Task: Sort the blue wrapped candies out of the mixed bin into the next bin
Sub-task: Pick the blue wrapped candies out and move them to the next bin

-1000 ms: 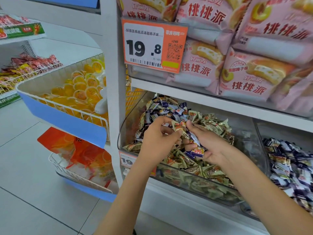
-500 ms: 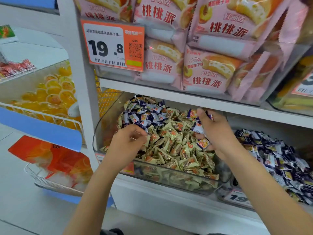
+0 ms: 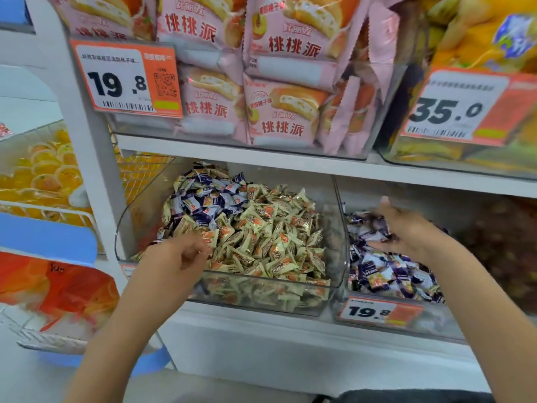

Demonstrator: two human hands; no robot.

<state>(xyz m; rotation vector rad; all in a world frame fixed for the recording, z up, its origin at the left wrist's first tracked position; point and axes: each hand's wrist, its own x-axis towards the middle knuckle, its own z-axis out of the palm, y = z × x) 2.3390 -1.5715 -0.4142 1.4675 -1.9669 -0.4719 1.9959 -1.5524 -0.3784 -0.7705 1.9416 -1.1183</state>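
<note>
Blue candies (image 3: 389,271) under right hand (image 3: 406,228)

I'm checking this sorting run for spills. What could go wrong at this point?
1. The right hand is open and blurred over the next bin; released blue candies might bounce past its low front.
2. The mixed bin is heaped with cream candies near its front lip, where the left hand sits; digging there could push some over the edge.
</note>
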